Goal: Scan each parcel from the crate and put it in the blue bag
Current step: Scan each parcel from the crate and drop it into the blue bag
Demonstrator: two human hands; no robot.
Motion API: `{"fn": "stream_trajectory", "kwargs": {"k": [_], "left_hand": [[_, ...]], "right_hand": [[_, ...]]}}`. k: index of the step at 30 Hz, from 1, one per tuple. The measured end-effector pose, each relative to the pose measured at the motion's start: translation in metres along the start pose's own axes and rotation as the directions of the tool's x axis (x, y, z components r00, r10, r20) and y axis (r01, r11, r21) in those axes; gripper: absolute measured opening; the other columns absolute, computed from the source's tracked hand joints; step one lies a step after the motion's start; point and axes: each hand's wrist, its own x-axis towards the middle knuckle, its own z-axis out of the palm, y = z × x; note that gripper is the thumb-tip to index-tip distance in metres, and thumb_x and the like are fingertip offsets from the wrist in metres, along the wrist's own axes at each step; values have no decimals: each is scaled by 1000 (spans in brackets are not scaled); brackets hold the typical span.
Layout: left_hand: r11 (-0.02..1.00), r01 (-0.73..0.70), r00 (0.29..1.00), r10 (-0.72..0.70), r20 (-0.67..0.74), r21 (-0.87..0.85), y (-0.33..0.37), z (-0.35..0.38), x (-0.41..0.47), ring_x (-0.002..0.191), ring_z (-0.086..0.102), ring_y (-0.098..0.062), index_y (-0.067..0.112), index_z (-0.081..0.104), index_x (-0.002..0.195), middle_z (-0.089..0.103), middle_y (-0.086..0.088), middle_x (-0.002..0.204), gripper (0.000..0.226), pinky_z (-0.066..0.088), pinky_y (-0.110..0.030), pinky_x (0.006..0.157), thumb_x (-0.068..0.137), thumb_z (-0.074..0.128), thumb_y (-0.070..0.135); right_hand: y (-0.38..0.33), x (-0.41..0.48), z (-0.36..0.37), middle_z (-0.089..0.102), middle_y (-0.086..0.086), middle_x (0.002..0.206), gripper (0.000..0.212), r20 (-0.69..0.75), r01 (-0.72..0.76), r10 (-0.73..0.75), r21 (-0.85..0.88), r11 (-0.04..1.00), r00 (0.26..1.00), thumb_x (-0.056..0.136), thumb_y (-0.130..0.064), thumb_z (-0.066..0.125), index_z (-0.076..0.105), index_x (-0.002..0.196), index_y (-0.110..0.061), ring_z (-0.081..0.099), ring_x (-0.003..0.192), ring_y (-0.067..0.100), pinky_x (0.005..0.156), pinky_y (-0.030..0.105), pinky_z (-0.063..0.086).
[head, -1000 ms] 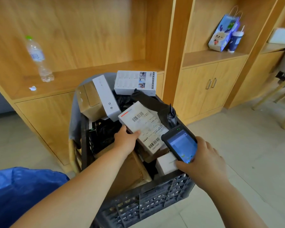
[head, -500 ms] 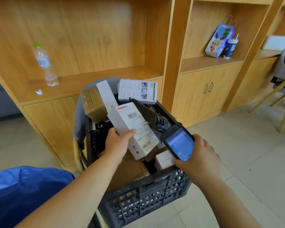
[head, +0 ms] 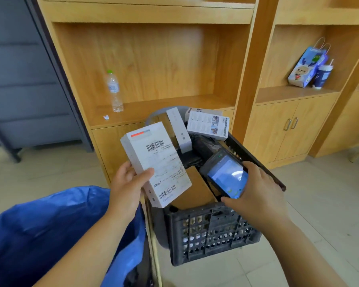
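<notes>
White parcel (head: 155,162), 2 barcodes, in left hand (head: 126,187), scanner (head: 224,175) in right hand (head: 259,195)

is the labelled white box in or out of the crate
Out. The left hand grips the labelled white box raised clear of the crate, not in the blue bag.

Left grip (head: 127,188) and right grip (head: 257,196) curled closed, forearms reaching forward.

Blue bag (head: 50,235) left of crate (head: 211,235); shelves (head: 153,112) behind.
</notes>
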Motion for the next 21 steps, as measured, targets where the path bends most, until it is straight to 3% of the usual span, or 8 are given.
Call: {"fn": "stream_trajectory", "kwargs": {"k": [2, 6, 10, 15, 19, 21], "left_hand": [[998, -50, 998, 51, -24, 38, 10, -21, -14, 104, 67, -10, 22, 55, 125, 70, 8, 114, 48, 55, -39, 80, 81, 70, 7], [977, -124, 985, 142, -99, 172, 21, -65, -44, 96, 67, 0, 26, 57, 117, 70, 17, 107, 48, 56, -19, 63, 75, 76, 9], [952, -84, 978, 135, -156, 294, 22, -107, -67, 100, 67, -6, 26, 57, 117, 70, 15, 109, 53, 57, -30, 75, 71, 81, 11], [933, -61, 967, 143, -213, 354, 17, -143, -90, 94, 67, 1, 40, 58, 106, 70, 21, 106, 49, 53, -19, 68, 70, 83, 18], [941, -42, 957, 134, -256, 335, 13, -160, -99, 93, 68, -1, 37, 59, 108, 71, 19, 106, 49, 54, -26, 72, 70, 83, 18], [944, -45, 952, 139, -272, 327, 12, -165, -101, 90, 68, 2, 40, 59, 105, 71, 22, 103, 47, 53, -22, 69, 70, 83, 18]], "right_hand": [[-16, -10, -1, 54, 1, 122, 92, 34, 54, -55, 29, 998, 998, 59, -47, 81, 36, 134, -19, 53, 107, 25, 80, 38, 47], [-51, -28, -4, 53, 1, 126, 96, 109, 171, -172, 22, 985, 979, 60, -50, 80, 33, 138, -18, 51, 110, 24, 82, 37, 44], [-86, -44, -3, 54, -3, 119, 88, 186, 300, -291, -19, 954, 938, 59, -49, 77, 35, 132, -23, 53, 102, 21, 76, 34, 46], [-118, -61, 3, 53, -9, 105, 82, 273, 426, -393, -72, 902, 878, 56, -52, 75, 37, 125, -29, 52, 89, 15, 66, 30, 45], [-132, -67, 6, 51, -10, 101, 80, 303, 447, -402, -94, 890, 864, 57, -50, 75, 36, 124, -31, 51, 87, 14, 66, 29, 42], [-135, -68, 7, 51, -10, 99, 79, 306, 449, -402, -102, 888, 863, 56, -49, 75, 37, 122, -30, 50, 85, 15, 64, 29, 39]]}}
